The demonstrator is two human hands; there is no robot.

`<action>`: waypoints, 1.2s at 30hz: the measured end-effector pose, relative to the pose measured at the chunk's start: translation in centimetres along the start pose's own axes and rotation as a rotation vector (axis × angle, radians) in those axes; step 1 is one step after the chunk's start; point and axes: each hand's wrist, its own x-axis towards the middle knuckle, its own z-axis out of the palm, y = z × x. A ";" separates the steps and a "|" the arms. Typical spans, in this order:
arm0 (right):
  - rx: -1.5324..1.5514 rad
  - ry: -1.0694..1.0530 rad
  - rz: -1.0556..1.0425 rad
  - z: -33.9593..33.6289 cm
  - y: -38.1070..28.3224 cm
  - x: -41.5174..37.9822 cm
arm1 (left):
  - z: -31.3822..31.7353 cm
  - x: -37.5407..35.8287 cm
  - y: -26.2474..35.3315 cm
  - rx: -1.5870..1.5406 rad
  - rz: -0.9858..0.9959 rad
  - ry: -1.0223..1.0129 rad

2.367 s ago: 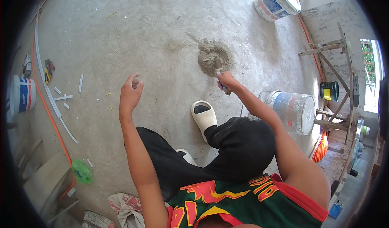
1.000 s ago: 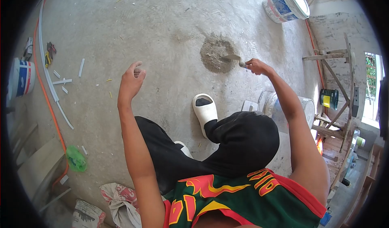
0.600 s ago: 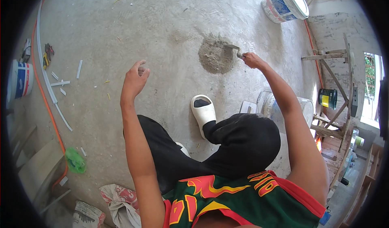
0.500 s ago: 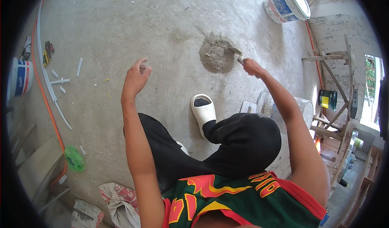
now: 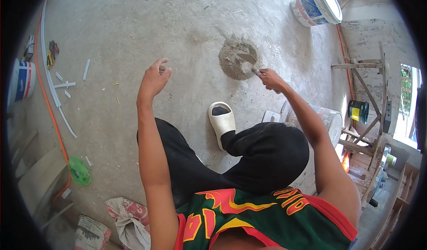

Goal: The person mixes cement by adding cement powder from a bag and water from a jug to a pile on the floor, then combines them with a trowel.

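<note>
My right hand (image 5: 272, 80) is closed around the handle of a trowel (image 5: 247, 58). Its metal blade lies over the small heap of grey mortar mix (image 5: 232, 68) on the concrete floor, pointing left. To the left of the heap, my left hand (image 5: 155, 77) hangs above the floor with its fingers loosely bent and apart, holding nothing. Below the heap, my foot in a white slipper (image 5: 222, 122) rests on the floor.
A white bucket (image 5: 315, 6) stands upper right, another bucket (image 5: 24, 81) at the left edge. An orange hose (image 5: 54, 122), pliers (image 5: 50, 58) and white plastic strips (image 5: 86, 70) lie left. Sacks (image 5: 129, 216) lie lower left. A wooden frame (image 5: 381, 81) and black tin (image 5: 358, 111) are right.
The trowel blade has moved from the heap's right edge to over its middle, and now shows flatter. My right hand has shifted slightly left and down. My left hand has barely moved.
</note>
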 end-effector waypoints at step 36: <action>0.922 0.591 0.133 13.1 19.8 0.4 | 0.9 2.0 -4.0 0.112 0.074 -0.078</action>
